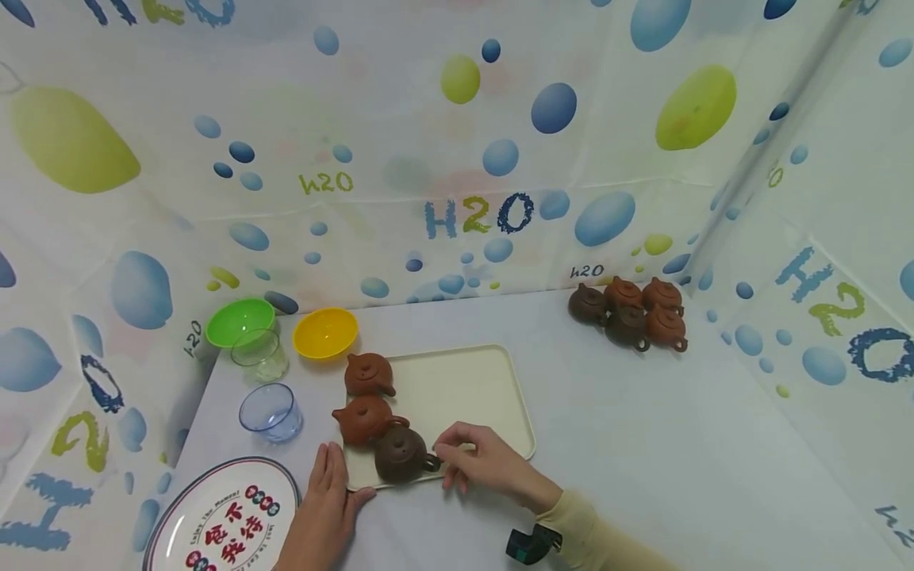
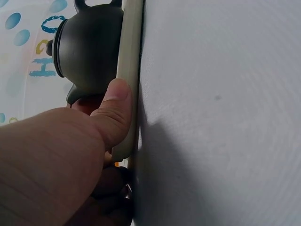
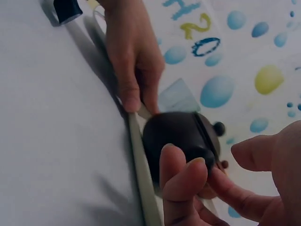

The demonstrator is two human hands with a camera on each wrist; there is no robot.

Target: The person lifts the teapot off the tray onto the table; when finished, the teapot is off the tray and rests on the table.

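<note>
A dark brown teapot (image 1: 401, 455) stands in the near left part of a cream tray (image 1: 457, 388). Behind it, two reddish-brown teapots (image 1: 364, 420) line the tray's left side. My left hand (image 1: 324, 507) rests against the tray's near left corner, fingers straight along the left side. Its thumb (image 2: 115, 110) presses the front rim. Beside the dark teapot's handle is my right hand (image 1: 489, 464), its fingers loosely bent. In the right wrist view, the right thumb (image 3: 256, 153) is apart from the fingers, which partly cover the dark teapot (image 3: 174, 136); contact with the handle is unclear.
Several more teapots (image 1: 628, 323) cluster at the far right. Left of the tray are a green bowl (image 1: 239, 319), a yellow bowl (image 1: 325, 333), a clear glass (image 1: 267, 361) and a blue glass (image 1: 274, 416). A printed plate (image 1: 232, 515) lies at the near left.
</note>
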